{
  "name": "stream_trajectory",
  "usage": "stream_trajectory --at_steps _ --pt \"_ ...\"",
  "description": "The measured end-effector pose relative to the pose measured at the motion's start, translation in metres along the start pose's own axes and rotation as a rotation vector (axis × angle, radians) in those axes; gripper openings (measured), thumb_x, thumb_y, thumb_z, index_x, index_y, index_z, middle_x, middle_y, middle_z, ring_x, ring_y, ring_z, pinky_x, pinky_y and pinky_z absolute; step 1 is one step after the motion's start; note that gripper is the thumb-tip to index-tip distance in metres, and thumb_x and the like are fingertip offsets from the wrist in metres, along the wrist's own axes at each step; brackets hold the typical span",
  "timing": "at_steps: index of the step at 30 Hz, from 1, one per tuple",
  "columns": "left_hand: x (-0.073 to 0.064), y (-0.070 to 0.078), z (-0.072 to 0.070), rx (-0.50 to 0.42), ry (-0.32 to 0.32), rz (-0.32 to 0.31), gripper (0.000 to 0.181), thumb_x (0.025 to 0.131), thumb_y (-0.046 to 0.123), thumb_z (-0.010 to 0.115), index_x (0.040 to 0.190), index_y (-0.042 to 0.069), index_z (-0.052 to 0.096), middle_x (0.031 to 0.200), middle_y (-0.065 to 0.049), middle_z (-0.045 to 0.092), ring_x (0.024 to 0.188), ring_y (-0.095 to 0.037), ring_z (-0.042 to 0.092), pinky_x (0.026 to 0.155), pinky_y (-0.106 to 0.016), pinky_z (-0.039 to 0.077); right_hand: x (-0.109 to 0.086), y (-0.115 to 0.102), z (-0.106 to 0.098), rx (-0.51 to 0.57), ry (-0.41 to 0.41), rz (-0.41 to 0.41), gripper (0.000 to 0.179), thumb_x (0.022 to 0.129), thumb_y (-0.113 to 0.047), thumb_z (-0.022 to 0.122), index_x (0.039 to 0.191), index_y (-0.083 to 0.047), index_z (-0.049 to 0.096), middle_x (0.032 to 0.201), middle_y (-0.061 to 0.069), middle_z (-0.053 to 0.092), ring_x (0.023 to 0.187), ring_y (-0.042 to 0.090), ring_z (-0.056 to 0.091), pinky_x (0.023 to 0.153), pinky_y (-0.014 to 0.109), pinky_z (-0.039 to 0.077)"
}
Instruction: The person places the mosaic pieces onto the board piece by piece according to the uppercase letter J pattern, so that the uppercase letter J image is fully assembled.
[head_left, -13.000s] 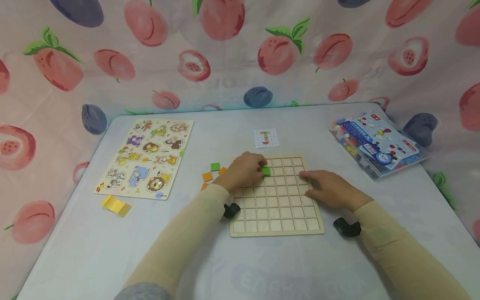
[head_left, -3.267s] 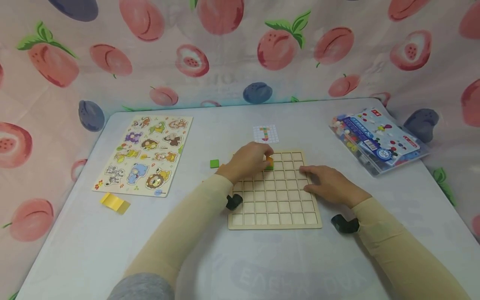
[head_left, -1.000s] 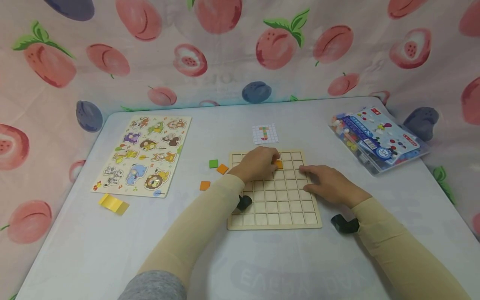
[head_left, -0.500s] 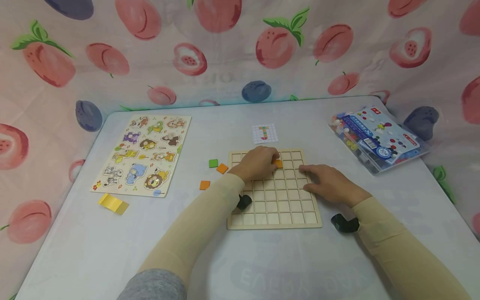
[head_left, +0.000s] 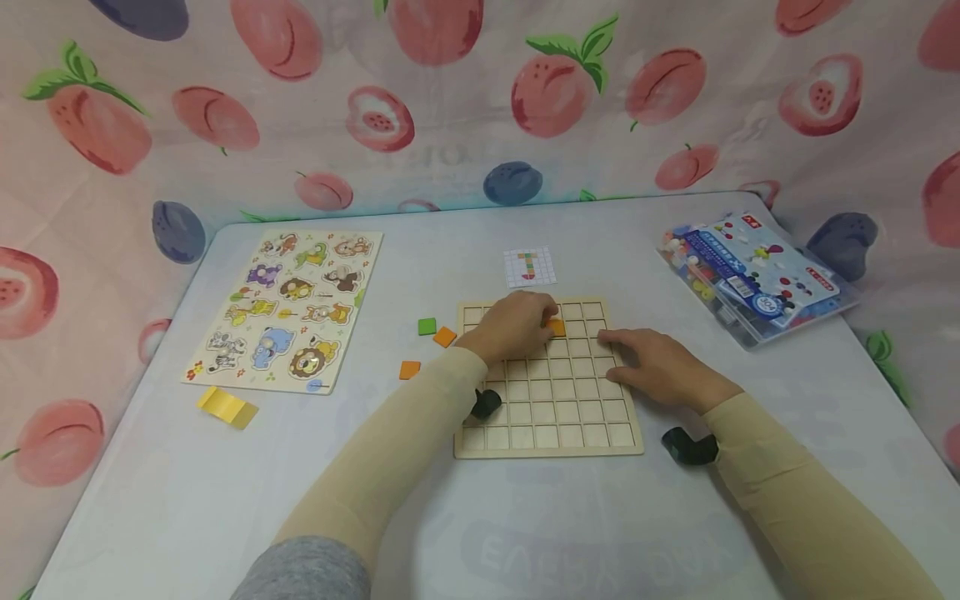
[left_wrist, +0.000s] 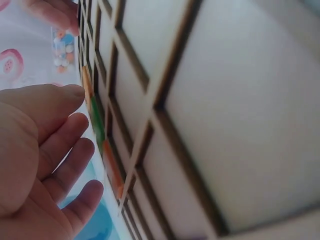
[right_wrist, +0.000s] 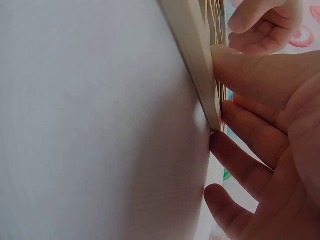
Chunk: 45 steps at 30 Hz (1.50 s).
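A wooden grid board (head_left: pixel 551 414) lies in the middle of the table. Over its upper part is my left hand (head_left: pixel 510 329), thumb tip right at an orange square tile (head_left: pixel 557 327) in the grid. In the left wrist view, an orange tile (left_wrist: pixel 87 82), a green tile (left_wrist: pixel 97 120) and another orange tile (left_wrist: pixel 114 170) sit side by side in cells; the head view hides two of them behind the hand. My right hand (head_left: pixel 667 371) rests at the board's right edge, thumb on the rim (right_wrist: pixel 192 55) and fingers loosely extended beside it.
Left of the board lie a loose green tile (head_left: pixel 427 327) and orange tiles (head_left: pixel 445 337). Behind it is a small pattern card (head_left: pixel 529 267). An animal puzzle board (head_left: pixel 285 312) and a folded yellow piece (head_left: pixel 227 407) are farther left; a clear bead box (head_left: pixel 753 279) stands back right.
Over the longer span, my left hand has moved rightward across the grid from a green tile to an orange one. In the last second both hands have stayed almost still.
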<state>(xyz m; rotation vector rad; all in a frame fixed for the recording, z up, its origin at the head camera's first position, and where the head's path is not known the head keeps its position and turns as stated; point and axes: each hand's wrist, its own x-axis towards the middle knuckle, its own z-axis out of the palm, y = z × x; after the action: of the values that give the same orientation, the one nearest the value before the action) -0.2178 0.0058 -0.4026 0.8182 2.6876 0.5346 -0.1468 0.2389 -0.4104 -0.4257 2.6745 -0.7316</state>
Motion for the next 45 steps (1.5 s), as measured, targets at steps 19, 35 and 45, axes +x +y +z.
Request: stream_trajectory --at_steps 19,35,45 --pt "-0.039 -0.025 -0.025 -0.075 0.035 -0.06 0.037 0.097 0.022 0.067 0.131 0.009 0.064 0.125 -0.002 0.066 0.121 -0.021 0.055 0.1 -0.036 0.045 -0.001 0.001 0.003 -0.005 0.004 0.013 0.061 0.094 -0.017 0.069 0.147 0.001 0.046 0.149 0.023 0.045 0.14 0.044 0.034 0.113 0.058 0.026" --pt "-0.079 -0.067 -0.032 -0.092 0.099 -0.211 0.037 0.096 0.02 0.065 0.131 0.009 0.064 0.127 -0.005 0.064 0.124 -0.024 0.052 0.106 -0.04 0.041 0.0 -0.002 0.002 -0.021 0.005 0.022 0.061 0.094 -0.019 0.07 0.147 0.0 0.047 0.149 0.024 0.045 0.139 0.045 0.035 0.112 0.058 0.027" --pt "-0.092 -0.092 -0.035 -0.105 0.101 -0.288 0.041 0.094 0.021 0.069 0.132 0.007 0.063 0.129 -0.009 0.063 0.116 -0.026 0.055 0.104 -0.042 0.043 -0.001 -0.003 0.002 -0.024 0.008 0.021 0.061 0.094 -0.019 0.07 0.147 -0.001 0.047 0.149 0.024 0.045 0.139 0.045 0.035 0.112 0.058 0.027"
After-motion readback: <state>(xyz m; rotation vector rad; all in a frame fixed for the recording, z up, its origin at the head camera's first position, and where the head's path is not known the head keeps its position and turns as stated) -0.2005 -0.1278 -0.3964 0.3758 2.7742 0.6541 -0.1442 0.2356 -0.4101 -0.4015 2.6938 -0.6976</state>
